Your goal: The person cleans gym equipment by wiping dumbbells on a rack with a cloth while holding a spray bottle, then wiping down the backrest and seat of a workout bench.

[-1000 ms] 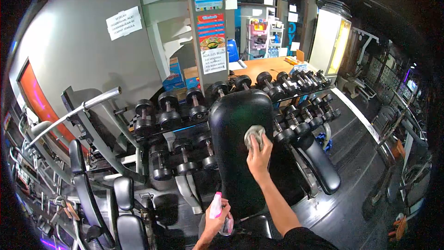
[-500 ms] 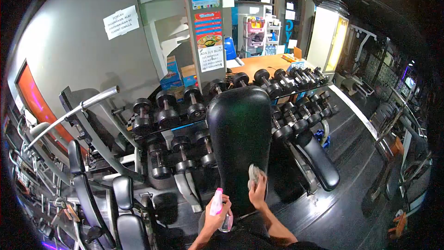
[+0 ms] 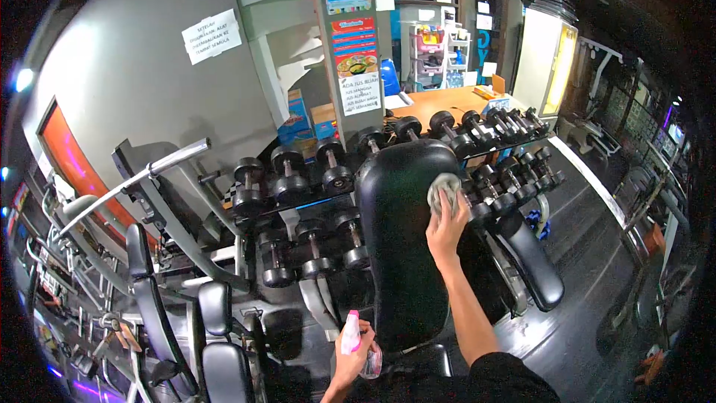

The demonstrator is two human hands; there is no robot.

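Note:
A black padded bench backrest rises in front of me. My right hand presses a grey cloth against the upper right edge of the pad, fingers closed over it. Low at the left of the bench, my left hand is wrapped around a spray bottle with a pink and white spray head and a clear body. Part of the bottle is hidden by the fingers.
Behind the bench runs a two-tier rack of black dumbbells. Another padded bench stands at the right, and machine seats at the lower left. Farther back are a wooden desk and a pillar with posters.
My right hand has moved up along the pad with the cloth, from its lower right side to near its top. The left hand keeps the spray bottle low. The view has shifted slightly.

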